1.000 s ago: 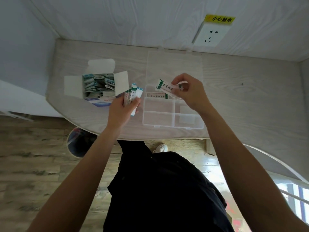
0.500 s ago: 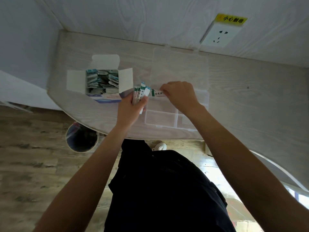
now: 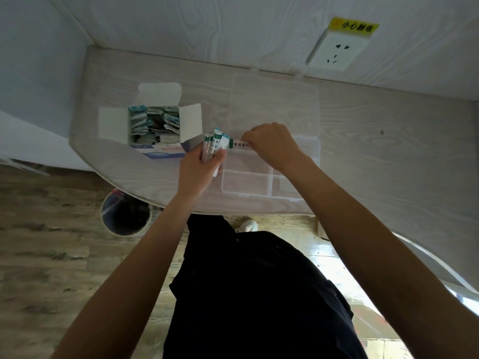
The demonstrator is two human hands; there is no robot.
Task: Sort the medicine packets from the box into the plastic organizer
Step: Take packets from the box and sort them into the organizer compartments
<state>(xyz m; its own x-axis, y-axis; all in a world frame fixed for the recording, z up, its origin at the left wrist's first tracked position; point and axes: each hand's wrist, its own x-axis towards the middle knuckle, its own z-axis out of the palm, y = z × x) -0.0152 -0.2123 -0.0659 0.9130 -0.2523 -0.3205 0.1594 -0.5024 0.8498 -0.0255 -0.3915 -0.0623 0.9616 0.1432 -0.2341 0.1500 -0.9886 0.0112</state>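
A single medicine packet (image 3: 237,144), white with a green end, lies at the far left compartment of the clear plastic organizer (image 3: 269,177), and the right hand (image 3: 272,145) pinches its right end with curled fingers. The organizer sits near the front edge of the counter (image 3: 388,151), its transparent lid (image 3: 274,104) folded back flat toward the wall. Just left of the organizer, the left hand (image 3: 199,164) grips a fanned bundle of packets (image 3: 213,147), their green tips pointing up and almost touching the single packet. Farther left, toward the counter's rounded left corner, stands the open cardboard box (image 3: 153,125), flaps spread, with more packets heaped inside. On the wall above the counter's back edge is a white socket (image 3: 337,53) with a yellow label over it. Below the counter's front edge, a round bin (image 3: 125,216) stands on the wooden floor.
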